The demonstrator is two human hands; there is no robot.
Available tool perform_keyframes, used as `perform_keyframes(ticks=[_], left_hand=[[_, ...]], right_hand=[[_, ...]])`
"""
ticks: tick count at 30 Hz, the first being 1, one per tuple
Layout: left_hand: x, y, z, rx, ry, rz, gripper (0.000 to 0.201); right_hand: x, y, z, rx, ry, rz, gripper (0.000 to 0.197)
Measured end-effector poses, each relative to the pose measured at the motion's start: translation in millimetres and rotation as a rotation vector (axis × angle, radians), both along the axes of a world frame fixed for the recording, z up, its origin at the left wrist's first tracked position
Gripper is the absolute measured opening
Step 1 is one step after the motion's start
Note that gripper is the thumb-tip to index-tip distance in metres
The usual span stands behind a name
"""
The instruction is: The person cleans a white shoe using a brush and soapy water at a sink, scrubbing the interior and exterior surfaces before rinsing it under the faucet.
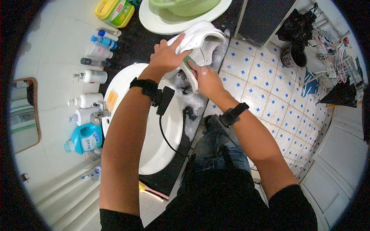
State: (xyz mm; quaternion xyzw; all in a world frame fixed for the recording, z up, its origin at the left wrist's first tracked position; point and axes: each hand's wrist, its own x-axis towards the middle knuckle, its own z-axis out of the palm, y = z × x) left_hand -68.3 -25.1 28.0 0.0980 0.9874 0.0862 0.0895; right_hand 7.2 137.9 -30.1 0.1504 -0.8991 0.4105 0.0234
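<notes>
- Closest up are my bare forearms with black wrist straps (234,114), the left one with a black box (165,101) and a cable whose lower end gets lost by my clothes.
- Right hand (210,81) is curled tight around a green tool (187,62); most of it is buried in the fist or against the white stuff, so no clue what its working end looks like.
- Left hand (166,57) is fairly open, fingers splayed on a white shoe (202,36), some fingertips hidden.
- The shoe sits past the near sink (175,146), on the sudsy dark counter (175,179); hands cover its middle.
- That sink is partly blocked by my left arm. Orange block (112,99) on its rim.
- Pump bottles (95,76) and a blue jug (86,138) line the wall; can't see what's inside.
- Beyond the shoe, a second white basin (148,24) holds a light green tub (189,8), cut off up top, contents unclear.
- Far right, a bucket (287,59) has something dark in it, too murky to identify.
</notes>
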Motion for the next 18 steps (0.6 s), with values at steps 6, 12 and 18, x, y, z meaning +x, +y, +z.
perform_keyframes(ticks=[6, 12, 18], left_hand=[[-1.0, 15.3, 14.7, -0.072, -0.086, 0.062, 0.065], [3.5, 12.1, 17.5, -0.097, -0.083, 0.052, 0.064], [-3.0, 6.5, 14.4, -0.101, -0.099, 0.073, 0.061]], right_hand=[[-34.9, 38.5, -9.1, 0.269, -0.041, -0.157, 0.036], [-33.6, 48.0, 3.7, 0.144, -0.104, -0.188, 0.041], [-16.6, 23.2, 10.0, 0.134, 0.044, 0.083, 0.036]])
